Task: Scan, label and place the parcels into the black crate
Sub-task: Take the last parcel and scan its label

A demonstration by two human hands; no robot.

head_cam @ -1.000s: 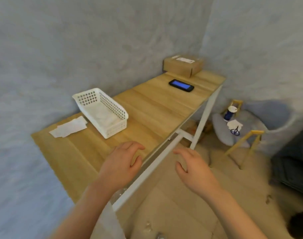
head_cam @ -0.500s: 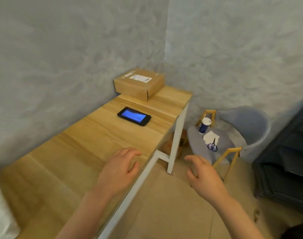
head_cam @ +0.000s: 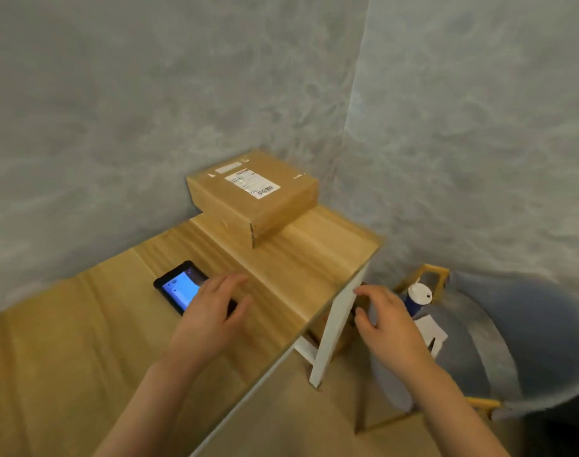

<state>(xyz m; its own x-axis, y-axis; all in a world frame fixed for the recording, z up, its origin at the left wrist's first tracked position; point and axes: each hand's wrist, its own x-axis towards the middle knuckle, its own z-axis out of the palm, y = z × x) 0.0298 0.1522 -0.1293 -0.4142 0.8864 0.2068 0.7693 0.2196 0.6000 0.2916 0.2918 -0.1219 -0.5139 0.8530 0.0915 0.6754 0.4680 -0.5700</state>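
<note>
A brown cardboard parcel point(head_cam: 251, 196) with a white barcode label on top sits at the far corner of the wooden table point(head_cam: 83, 341), against the wall. A black phone point(head_cam: 179, 286) with a lit blue screen lies flat on the table in front of it. My left hand point(head_cam: 212, 316) hovers over the phone's right end with fingers loosely bent, covering part of it; whether it touches is unclear. My right hand point(head_cam: 387, 324) is off the table's right edge, in the air, fingers loosely curled and holding nothing. No black crate is in view.
A grey chair point(head_cam: 525, 344) with yellow wooden legs stands right of the table. On its seat are a blue cup with a white lid point(head_cam: 418, 296) and white paper point(head_cam: 429, 331). A white table leg point(head_cam: 334, 331) drops at the corner. Grey walls close the corner.
The view has swung right and closer to the parcel; the white basket has left the frame. My left hand has moved forward over the phone. My right hand has advanced beside the table's corner.
</note>
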